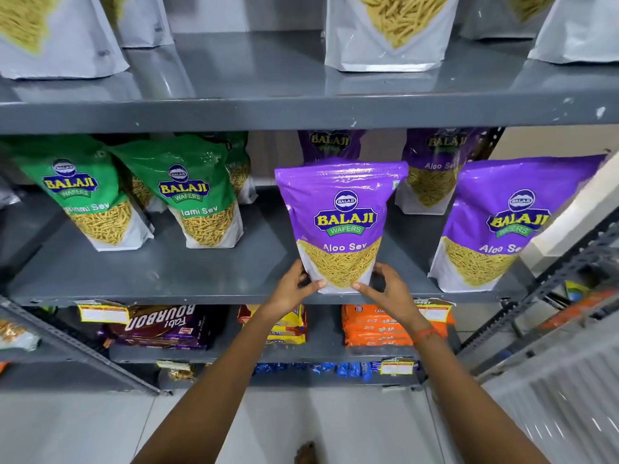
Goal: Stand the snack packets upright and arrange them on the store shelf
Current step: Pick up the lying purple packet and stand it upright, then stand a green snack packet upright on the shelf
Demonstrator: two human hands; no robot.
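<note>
A purple Aloo Sev packet (pixel 340 219) stands upright near the front edge of the grey middle shelf (pixel 187 269). My left hand (pixel 293 289) grips its bottom left corner and my right hand (pixel 385 288) grips its bottom right corner. Another purple Aloo Sev packet (pixel 502 222) stands to its right, and two more purple packets (pixel 435 172) stand behind. To the left, green Sev packets (pixel 191 192) stand upright, some leaning slightly.
The upper shelf (pixel 268 108) carries grey packets (pixel 385 31) of sev. Below are biscuit packs: a Bourbon pack (pixel 160 324), yellow packs and orange packs (pixel 371 326). A slotted metal rack (pixel 569 272) stands at the right. Bare shelf space lies between the green and purple packets.
</note>
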